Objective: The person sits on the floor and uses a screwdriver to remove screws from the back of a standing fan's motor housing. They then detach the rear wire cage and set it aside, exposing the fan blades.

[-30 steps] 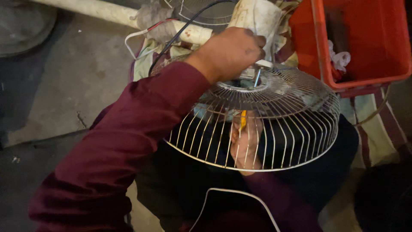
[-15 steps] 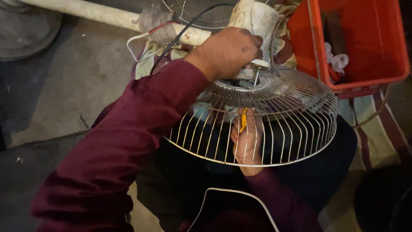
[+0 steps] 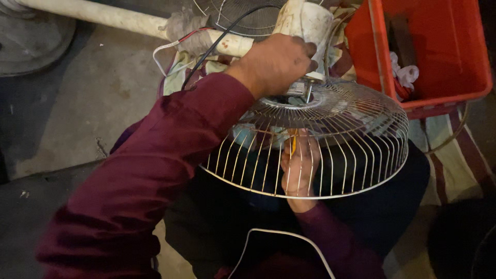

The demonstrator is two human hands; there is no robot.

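Head view, and the biggest thing I see is the concrete floor [image 3: 77, 119], grey and stained, filling the left half. Next in size is the wire fan guard [image 3: 330, 144], a white domed grille resting over the person's lap in the middle of the frame, tilted so its rim faces me. To the upper right an orange plastic crate [image 3: 467, 57] sits on a striped cloth [image 3: 465, 165], just beside the guard's far edge, with a white rag [image 3: 405, 72] inside it. A pale pipe [image 3: 103, 15] runs along the top left toward the white fan motor housing [image 3: 307, 23], which stands at the guard's hub.

My left hand [image 3: 274, 64] is closed over the hub on top of the guard, fingers curled tight against the housing. My right hand [image 3: 299, 168] is under the grille, seen through the wires, fingers drawn together around a yellow-handled tool [image 3: 293, 144] pointing up at the hub. A white cable [image 3: 281, 243] loops near the bottom.
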